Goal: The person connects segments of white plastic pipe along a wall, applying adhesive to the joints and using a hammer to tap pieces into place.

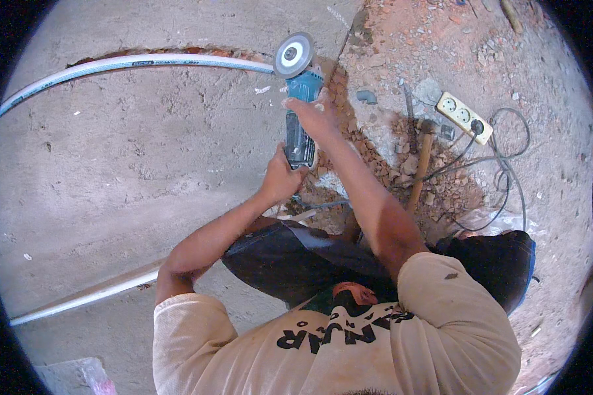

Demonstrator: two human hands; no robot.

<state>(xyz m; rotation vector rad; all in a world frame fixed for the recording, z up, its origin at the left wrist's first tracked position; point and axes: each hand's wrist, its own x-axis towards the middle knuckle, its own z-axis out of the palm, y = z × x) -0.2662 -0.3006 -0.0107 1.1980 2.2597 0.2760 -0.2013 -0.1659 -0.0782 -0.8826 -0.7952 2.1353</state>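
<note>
Both hands wrap the angle grinder [299,112]: right hand [313,113] near disc, left hand [282,176] at tail. Disc meets white pipe [145,63] end, upper centre. Bare concrete left; rubble right; cord hidden.

Teal-bodied angle grinder [300,112] with a grey round disc [294,55] at the far end, held lengthwise, pointing away, disc face turned up toward the camera. Gripped at the near, dark end by the left hand [280,178] and around the teal neck just behind the disc by the right hand [316,115]. Disc touching or just at the right end of a long white pipe [145,64] lying in a groove cut across the grey concrete, running far left.
</note>
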